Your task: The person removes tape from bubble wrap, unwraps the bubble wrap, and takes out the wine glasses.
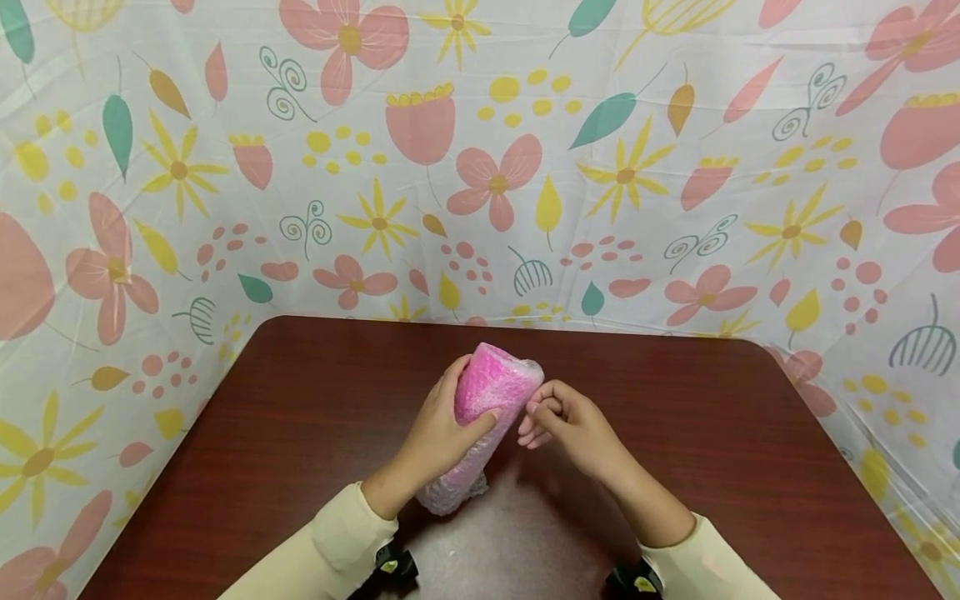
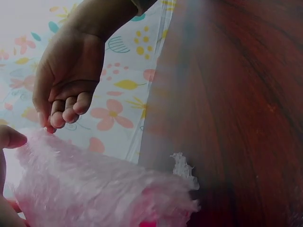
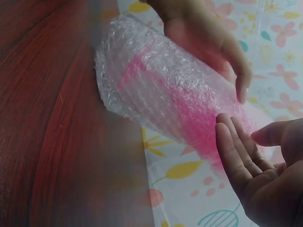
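Observation:
A pink, roughly cylindrical bundle in clear bubble wrap (image 1: 487, 387) leans over the table, its upper end tilted away to the right. My left hand (image 1: 442, 425) grips it from the left side, thumb lying across the front; in the left wrist view, only some fingers (image 2: 10, 139) show at the edge. At the upper right end, my right hand (image 1: 573, 425) pinches the wrap's edge between thumb and index finger. Its other fingers (image 3: 232, 146) extend loosely beside the bundle in the right wrist view. Whatever is inside shows only as pink through the plastic.
The dark reddish-brown wooden table (image 1: 300, 417) has rounded far corners. A white cloth with a printed flower pattern (image 1: 495, 100) hangs behind it and along both sides. A loose flap of wrap (image 2: 184, 170) sticks out at the bundle's lower end.

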Available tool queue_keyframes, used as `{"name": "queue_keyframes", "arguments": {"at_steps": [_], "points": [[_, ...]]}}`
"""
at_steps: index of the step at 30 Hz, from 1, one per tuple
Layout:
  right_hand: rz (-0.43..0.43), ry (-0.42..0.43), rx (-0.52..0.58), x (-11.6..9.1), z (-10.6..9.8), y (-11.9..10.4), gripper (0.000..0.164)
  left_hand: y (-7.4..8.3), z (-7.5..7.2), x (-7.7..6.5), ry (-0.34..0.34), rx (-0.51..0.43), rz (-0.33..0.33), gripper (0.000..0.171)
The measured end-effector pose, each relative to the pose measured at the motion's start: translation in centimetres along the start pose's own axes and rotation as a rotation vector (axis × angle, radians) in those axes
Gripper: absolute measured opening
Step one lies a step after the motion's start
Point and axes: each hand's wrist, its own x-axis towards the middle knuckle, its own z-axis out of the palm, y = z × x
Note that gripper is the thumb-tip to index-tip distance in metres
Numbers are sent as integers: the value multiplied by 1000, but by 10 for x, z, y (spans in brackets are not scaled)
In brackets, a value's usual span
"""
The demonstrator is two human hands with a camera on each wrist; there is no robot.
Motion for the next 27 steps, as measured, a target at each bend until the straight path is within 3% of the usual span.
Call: {"name": "queue_keyframes", "arguments": {"at_steps": [9, 16, 27], "points": [[-28, -18, 14, 1, -1, 1, 18, 0, -2, 2, -16, -11, -58, 96], [-22, -21, -1, 1, -3, 0, 19, -1, -5, 2, -108, -78, -66, 94], [-10, -52, -16, 0, -8, 0, 24, -6, -4, 6, -52, -133, -88, 93]]}}
